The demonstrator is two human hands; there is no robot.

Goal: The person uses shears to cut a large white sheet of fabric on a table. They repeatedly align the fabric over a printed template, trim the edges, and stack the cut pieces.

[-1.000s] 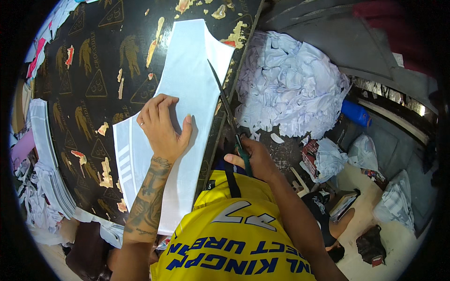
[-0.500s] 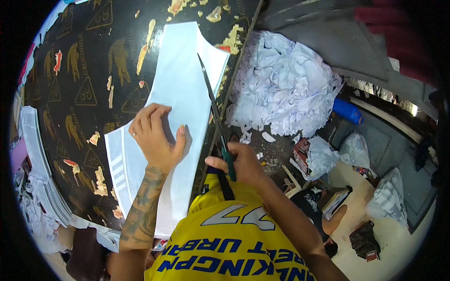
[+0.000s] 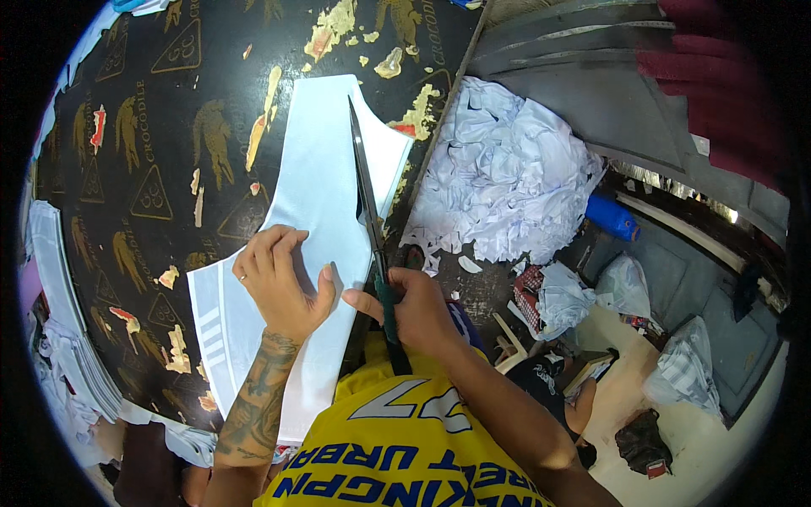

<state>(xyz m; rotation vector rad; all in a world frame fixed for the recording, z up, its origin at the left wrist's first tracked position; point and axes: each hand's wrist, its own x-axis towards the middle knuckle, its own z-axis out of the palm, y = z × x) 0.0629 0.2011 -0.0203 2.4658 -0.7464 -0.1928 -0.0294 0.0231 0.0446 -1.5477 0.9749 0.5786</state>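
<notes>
Cloth (image 3: 317, 160) lies on the counter (image 3: 169, 221) in the head view, under the left hand (image 3: 274, 283), fingers spread, gripping nothing; the right hand (image 3: 420, 311) curls its fingers around scissors (image 3: 377, 245). Cutting seems in hand; the next move calls for steadying the cloth.

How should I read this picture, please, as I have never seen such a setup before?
There is no machine here: these are a person's own two bare hands. The picture comes from the left of two fisheye cameras worn on the person's head, looking down, so straight edges bend toward the rim. On the dark, worn table lies pale fabric. The left hand rests on it; the right hand holds long scissors, their blades reaching over the fabric. Beside the table is a heap of white scraps.
</notes>
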